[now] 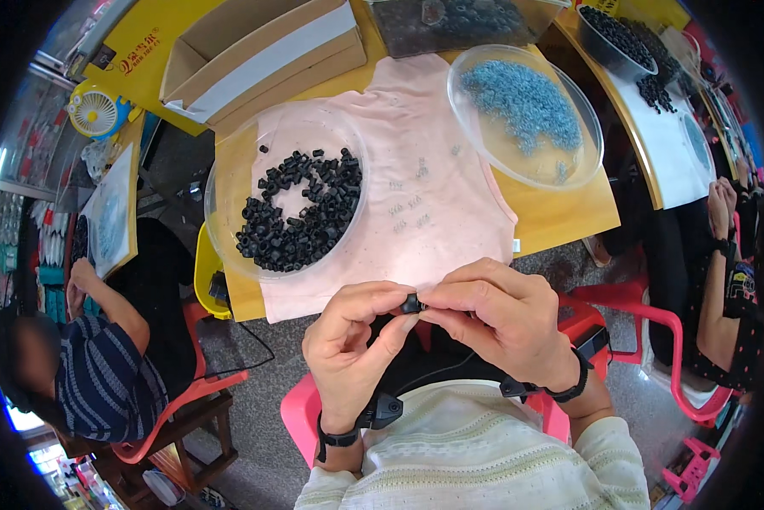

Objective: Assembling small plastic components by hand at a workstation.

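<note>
I find the left grip (352,338) closed, thumb and fingertips pinching a small black part (411,303). The right grip (514,319) is closed on the part's right side. I note it held just off the near edge of a pink cloth (390,127). On the worktop (560,208), a clear tray (237,161) of black pieces sits left; a second tray (526,172), with pale blue pieces, sits right.

Parts (331,204) in left dish (213,208), pieces (522,98) in right dish (505,155), cloth (407,127) between, box (271,72) behind left dish
</note>
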`<action>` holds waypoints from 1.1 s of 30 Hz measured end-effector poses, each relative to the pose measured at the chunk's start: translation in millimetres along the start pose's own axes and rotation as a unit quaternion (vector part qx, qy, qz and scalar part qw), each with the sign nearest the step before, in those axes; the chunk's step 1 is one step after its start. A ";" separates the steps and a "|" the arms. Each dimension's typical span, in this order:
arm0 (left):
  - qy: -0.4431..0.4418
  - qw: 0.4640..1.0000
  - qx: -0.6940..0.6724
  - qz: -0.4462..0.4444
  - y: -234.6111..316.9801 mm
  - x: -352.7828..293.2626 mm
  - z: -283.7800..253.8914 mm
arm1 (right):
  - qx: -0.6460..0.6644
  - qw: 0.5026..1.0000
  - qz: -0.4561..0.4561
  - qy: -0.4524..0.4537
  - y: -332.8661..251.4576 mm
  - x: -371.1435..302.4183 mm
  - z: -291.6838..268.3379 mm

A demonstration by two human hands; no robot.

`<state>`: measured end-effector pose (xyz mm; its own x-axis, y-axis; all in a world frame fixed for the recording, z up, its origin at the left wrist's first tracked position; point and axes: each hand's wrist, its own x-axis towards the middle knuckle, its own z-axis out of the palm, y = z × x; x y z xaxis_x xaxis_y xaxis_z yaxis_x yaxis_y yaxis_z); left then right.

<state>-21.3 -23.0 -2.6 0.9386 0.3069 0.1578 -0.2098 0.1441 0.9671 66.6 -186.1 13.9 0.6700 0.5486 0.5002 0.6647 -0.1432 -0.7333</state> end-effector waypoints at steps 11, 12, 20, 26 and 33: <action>0.042 0.999 -0.028 0.001 -13.4 -1.6 -15.8 | -0.106 0.990 -0.087 -0.013 1.0 9.5 18.4; 0.046 0.998 -0.037 0.003 -15.1 -2.0 -17.9 | -0.101 0.991 -0.088 -0.012 2.3 10.4 22.7; 0.169 0.976 -0.132 -0.030 -32.1 -0.9 -38.8 | -0.195 0.962 -0.133 -0.138 6.4 21.0 57.8; 0.184 0.956 -0.224 -0.036 -39.1 -1.2 -59.2 | -0.088 0.973 -0.099 -0.188 19.4 66.1 70.7; 0.114 0.971 -0.205 -0.049 -39.7 1.1 -62.1 | -0.133 0.965 -0.055 -0.218 43.9 130.2 95.0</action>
<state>-29.0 30.0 -53.2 0.8843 0.4662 -0.0251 -0.2572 0.5313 0.8072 151.6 -42.7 3.1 0.4267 0.8584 0.2847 0.8239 -0.2391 -0.5139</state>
